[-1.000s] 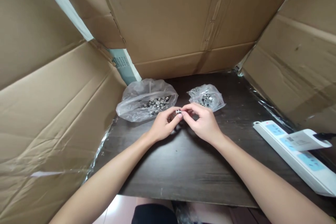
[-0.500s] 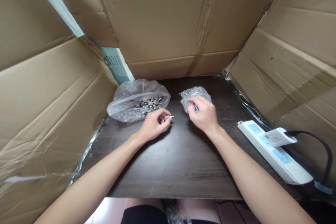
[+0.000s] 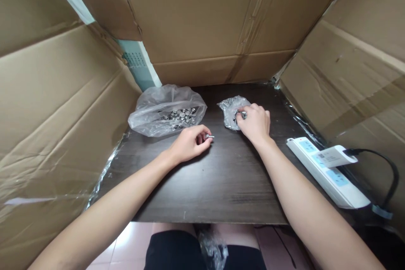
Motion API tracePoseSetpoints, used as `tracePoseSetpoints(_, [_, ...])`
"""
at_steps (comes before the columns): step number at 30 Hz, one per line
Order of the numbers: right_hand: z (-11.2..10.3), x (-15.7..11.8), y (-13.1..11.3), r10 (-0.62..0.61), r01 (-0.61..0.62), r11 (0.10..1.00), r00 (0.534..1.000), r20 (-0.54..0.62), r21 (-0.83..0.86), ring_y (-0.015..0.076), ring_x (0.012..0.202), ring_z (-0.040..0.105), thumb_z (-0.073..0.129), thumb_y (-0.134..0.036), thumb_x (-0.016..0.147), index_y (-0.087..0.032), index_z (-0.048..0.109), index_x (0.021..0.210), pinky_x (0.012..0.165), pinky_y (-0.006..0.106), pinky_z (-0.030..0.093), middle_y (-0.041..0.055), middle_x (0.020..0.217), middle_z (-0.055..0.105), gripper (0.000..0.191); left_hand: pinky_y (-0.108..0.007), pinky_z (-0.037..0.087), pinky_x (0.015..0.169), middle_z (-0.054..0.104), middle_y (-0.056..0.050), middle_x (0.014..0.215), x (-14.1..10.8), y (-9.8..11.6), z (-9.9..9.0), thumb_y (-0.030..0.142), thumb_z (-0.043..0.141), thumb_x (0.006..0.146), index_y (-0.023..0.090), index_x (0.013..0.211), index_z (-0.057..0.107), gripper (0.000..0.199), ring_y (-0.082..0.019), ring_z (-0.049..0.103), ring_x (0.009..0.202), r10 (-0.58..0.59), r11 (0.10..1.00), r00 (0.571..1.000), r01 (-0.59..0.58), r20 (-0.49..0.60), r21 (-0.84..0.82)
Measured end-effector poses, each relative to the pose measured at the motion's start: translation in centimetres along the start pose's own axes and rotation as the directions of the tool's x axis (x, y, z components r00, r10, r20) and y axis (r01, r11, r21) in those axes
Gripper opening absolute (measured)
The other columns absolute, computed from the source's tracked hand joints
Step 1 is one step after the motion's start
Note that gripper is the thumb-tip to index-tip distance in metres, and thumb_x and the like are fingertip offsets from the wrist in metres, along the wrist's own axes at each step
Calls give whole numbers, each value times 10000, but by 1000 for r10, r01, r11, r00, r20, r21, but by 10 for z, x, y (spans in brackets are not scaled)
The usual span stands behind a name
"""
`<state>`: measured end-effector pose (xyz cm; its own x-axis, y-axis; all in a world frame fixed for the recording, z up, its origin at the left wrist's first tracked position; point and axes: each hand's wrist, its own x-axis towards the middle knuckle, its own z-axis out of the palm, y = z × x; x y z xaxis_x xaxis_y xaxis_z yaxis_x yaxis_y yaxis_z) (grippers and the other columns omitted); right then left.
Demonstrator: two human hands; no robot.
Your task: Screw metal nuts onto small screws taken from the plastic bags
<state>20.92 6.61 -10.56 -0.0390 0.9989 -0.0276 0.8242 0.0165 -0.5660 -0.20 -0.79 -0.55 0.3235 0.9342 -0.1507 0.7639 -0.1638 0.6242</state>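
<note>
Between thumb and fingertips, my left hand (image 3: 192, 142) pinches a small metal screw (image 3: 211, 136), its thin shank pointing right. Just behind that hand lies a large clear plastic bag (image 3: 148, 124), open toward me, with many round-headed metal pieces (image 3: 182, 114) inside. My right hand (image 3: 257, 123) is at the mouth of a smaller clear bag (image 3: 228, 107). Its thumb and forefinger close on a small shiny metal part (image 3: 243, 114) whose exact kind I cannot make out. The other right fingers are curled, and they partly cover the bag.
A white power strip (image 3: 329, 173) with a plugged-in white adapter (image 3: 335, 156) and black cable (image 3: 394, 177) lies along the right side. Cardboard walls (image 3: 202, 21) enclose the dark tabletop (image 3: 202, 194). Crumpled clear plastic (image 3: 215, 249) hangs below the front edge.
My right hand has shifted slightly right and back at the small bag, uncovering more of its mouth and a metal part at the fingertips. My left hand still holds the screw. The view has tilted slightly.
</note>
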Motion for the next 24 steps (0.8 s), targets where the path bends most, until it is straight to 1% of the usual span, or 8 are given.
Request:
tracePoseSetpoints(4, [-4, -1, 2, 16, -15, 999, 1000, 12, -51, 308, 989, 559, 577, -238, 888, -150, 779, 1051, 867, 447, 391, 167, 1066, 667, 274, -215, 465, 600, 644, 6, 728, -1, -2, 1, 239, 650, 881, 154, 965, 658, 119, -96, 570, 576, 11, 1000, 1000, -11, 9, -3])
tracePoseSetpoints(9, [-8, -2, 6, 20, -18, 995, 1000, 12, -93, 305, 977, 537, 585, -252, 886, -165, 770, 1045, 833, 424, 375, 155, 1052, 664, 259, -218, 466, 608, 639, 9, 740, -2, -5, 2, 235, 652, 883, 159, 981, 661, 124, -99, 570, 592, 19, 1000, 1000, -19, 25, 8])
tracePoseSetpoints(13, [-7, -2, 8, 0, 0, 996, 1000, 4, -94, 302, 948, 532, 585, -240, 876, -163, 771, 976, 801, 414, 376, 151, 991, 664, 224, -220, 469, 615, 635, 11, 743, -2, -4, 1, 235, 650, 888, 160, 978, 658, 117, -98, 570, 592, 28, 1000, 999, -28, 24, 10])
tracePoseSetpoints(17, [-6, -1, 9, -24, 23, 998, 1000, -9, -66, 291, 919, 538, 561, -210, 867, -164, 768, 922, 768, 399, 378, 144, 974, 669, 218, -219, 470, 612, 644, 7, 745, -2, -2, 0, 230, 644, 892, 159, 972, 660, 108, -96, 567, 581, 24, 1000, 999, -24, 28, 12])
tracePoseSetpoints(24, [-4, 1, 13, -15, 17, 997, 999, -32, 70, 265, 856, 526, 559, -186, 805, -181, 745, 801, 755, 384, 385, 102, 858, 646, 187, -215, 476, 609, 662, -3, 762, -2, -3, 0, 221, 639, 892, 164, 982, 666, 110, -106, 589, 612, 17, 1000, 999, -17, 29, 20])
